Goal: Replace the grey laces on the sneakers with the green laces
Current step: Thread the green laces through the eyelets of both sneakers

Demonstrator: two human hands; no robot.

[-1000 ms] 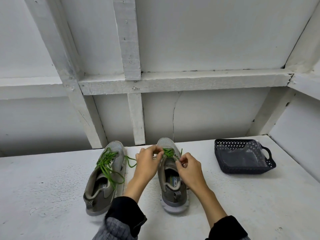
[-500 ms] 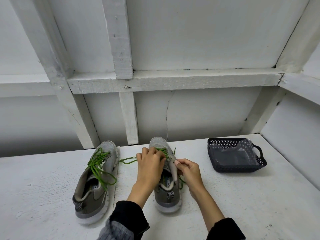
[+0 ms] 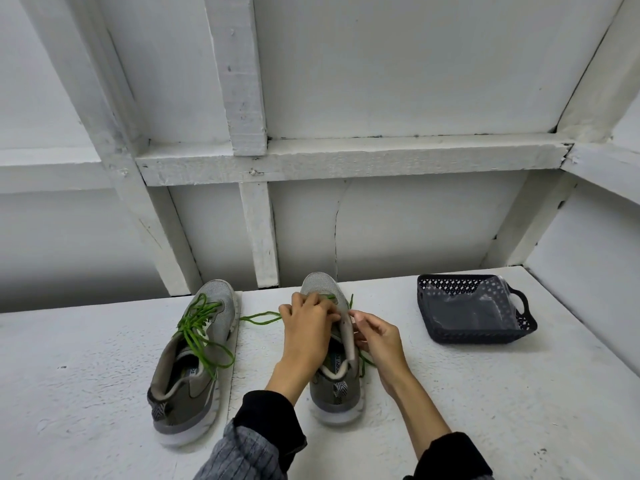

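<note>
Right sneaker (image 3: 337, 396) upright mid-surface, toe toward the wall, green lace (image 3: 259, 317) partly threaded near the toe, one loop trailing left. Left hand (image 3: 306, 329) over the eyelets, grip curled and pinching the lace. Right hand (image 3: 377, 337) just beside the tongue, grip narrow, pinching a lace end. Left sneaker (image 3: 194, 368) close alongside, fully laced in green, ends loose. Dark perforated basket (image 3: 476, 311) well to the right on the white surface (image 3: 86, 375).

Dark perforated plastic basket (image 3: 475, 308) with clear plastic bag (image 3: 464, 308) inside sits right of frame on white painted table (image 3: 104, 358), white wooden beams (image 3: 346, 155) crossing wall behind.
</note>
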